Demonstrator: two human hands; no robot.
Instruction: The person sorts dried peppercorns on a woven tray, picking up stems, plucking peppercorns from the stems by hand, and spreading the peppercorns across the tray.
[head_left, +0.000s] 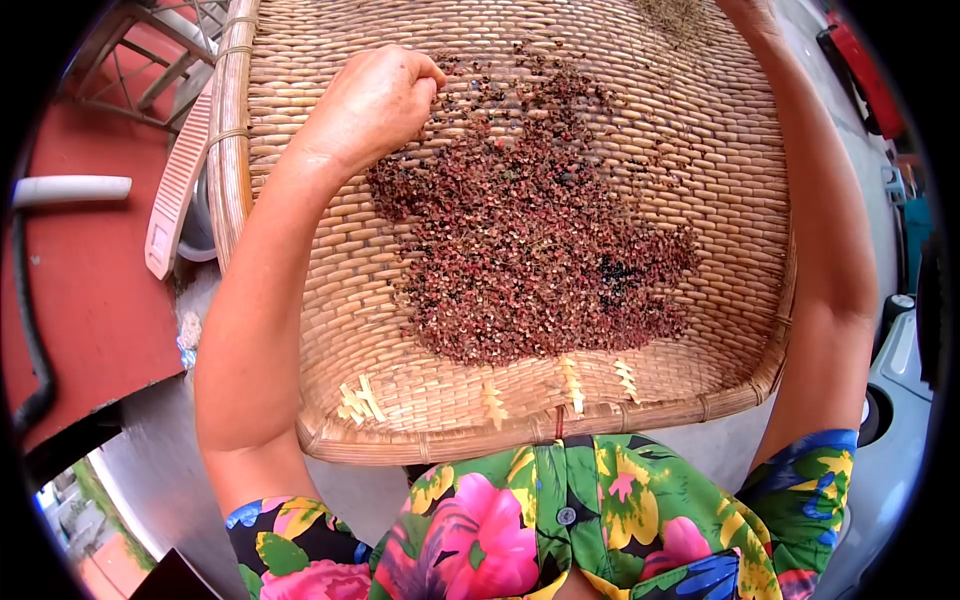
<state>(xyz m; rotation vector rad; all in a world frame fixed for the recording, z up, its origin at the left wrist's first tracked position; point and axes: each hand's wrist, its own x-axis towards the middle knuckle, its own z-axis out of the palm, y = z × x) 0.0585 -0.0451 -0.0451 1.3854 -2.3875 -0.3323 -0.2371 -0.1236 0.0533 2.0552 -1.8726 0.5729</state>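
A heap of dried red-brown husks with small black seeds (545, 240), looking like Sichuan peppercorns, lies spread on a large woven bamboo tray (730, 330). My left hand (385, 98) is over the heap's upper left edge. Its fingers are curled and pinched together just above the loose seeds; what is between the fingertips, if anything, is hidden. At the top right, my right hand (750, 12) is mostly cut off by the frame edge, so its fingers do not show. Close to it on the tray is a small pale brown pile of fine bits (682, 18).
Left of the tray stand a red surface (95, 270), a pink ridged board (180, 185) and a metal frame (150, 60). A pale vehicle (900, 400) and a red object (868, 75) are on the right. Yellow woven strips (570, 385) mark the tray's near side.
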